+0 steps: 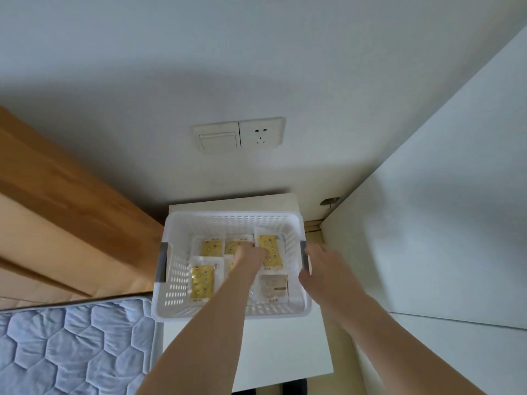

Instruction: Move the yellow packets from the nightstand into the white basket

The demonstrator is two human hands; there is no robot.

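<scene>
We look down on a white basket [231, 220] sitting on a white nightstand [285, 349], with its far rim close to the wall. Our left hand [251, 256] reaches down inside the basket, fingers curled, among the yellow packets [203, 282] that lie flat on the basket floor. It sits over the middle packets, but we cannot tell whether its grip holds one or only touches them. Three packets lie along the far side, one at the near left, and one pale packet [274, 286] at the near right shows its plain face. Our right hand [325, 266] hovers at the basket's right rim, just beside the grey handle [304, 256], fingers loose and spread, holding nothing. A second grey handle [163, 262] marks the left rim. On the wall above we see a switch [218, 138] and a socket [261, 134] side by side. A blue quilted mattress [71, 346] and a wooden headboard [57, 181] lie to the left.
</scene>
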